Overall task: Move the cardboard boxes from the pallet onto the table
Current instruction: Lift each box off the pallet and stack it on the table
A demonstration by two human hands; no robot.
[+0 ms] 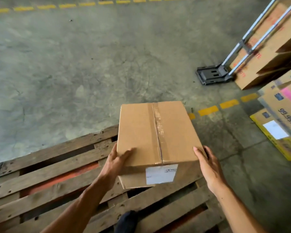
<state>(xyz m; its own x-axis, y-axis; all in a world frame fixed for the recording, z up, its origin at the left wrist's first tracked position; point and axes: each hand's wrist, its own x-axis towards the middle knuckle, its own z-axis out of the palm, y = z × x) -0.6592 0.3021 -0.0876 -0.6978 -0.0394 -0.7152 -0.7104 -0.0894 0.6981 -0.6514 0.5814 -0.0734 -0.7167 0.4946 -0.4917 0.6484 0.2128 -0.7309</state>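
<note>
A taped brown cardboard box [156, 132] with a white label on its near face is between my hands, above the corner of a wooden pallet [60, 179]. My left hand [115, 163] grips the box's near left corner, thumb lying on the top face and fingers down the left side. My right hand [208, 165] presses flat against the right side with straight fingers. Whether the box rests on the pallet or is lifted off it I cannot tell. No table is in view.
Bare concrete floor with dashed yellow lines [208, 110] spreads ahead. A folding hand trolley [213, 74] leans against stacked cartons [265, 52] at the upper right. More printed cartons [282, 118] sit on the floor at the right. A dark shoe [127, 221] stands on the pallet.
</note>
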